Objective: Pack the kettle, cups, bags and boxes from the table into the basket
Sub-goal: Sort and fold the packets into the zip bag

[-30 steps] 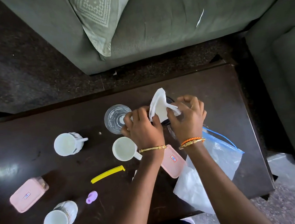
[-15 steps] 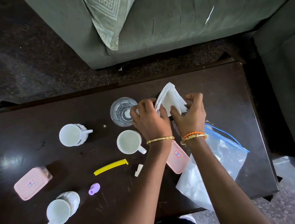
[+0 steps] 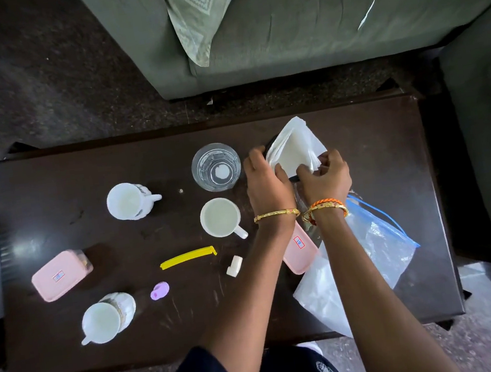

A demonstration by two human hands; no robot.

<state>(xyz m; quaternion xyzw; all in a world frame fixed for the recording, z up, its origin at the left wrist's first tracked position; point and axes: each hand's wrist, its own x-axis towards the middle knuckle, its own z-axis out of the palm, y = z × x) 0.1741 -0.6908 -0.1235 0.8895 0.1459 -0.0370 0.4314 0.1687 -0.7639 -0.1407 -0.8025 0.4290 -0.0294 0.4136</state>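
My left hand (image 3: 263, 180) and my right hand (image 3: 325, 176) both pinch a white folded paper (image 3: 293, 149) over a dark round object mostly hidden beneath it, at the back middle of the dark table (image 3: 387, 151). Three white cups stand on the table: one at left back (image 3: 128, 200), one in the middle (image 3: 221, 217), one lying tilted at front left (image 3: 106, 318). A clear glass (image 3: 216, 167) stands beside my left hand. Two pink boxes lie there, one at left (image 3: 60, 275), one under my wrists (image 3: 300, 251). A clear zip bag (image 3: 376, 244) lies at right.
A yellow clip (image 3: 188, 257), a small purple piece (image 3: 159, 290) and a small white piece (image 3: 234, 266) lie on the table. A green sofa (image 3: 295, 18) with a patterned cushion (image 3: 199, 10) stands behind. No basket is in view.
The folded white paper has been spread wider between my two hands. The camera view shifted slightly; the other things on the table stayed put.
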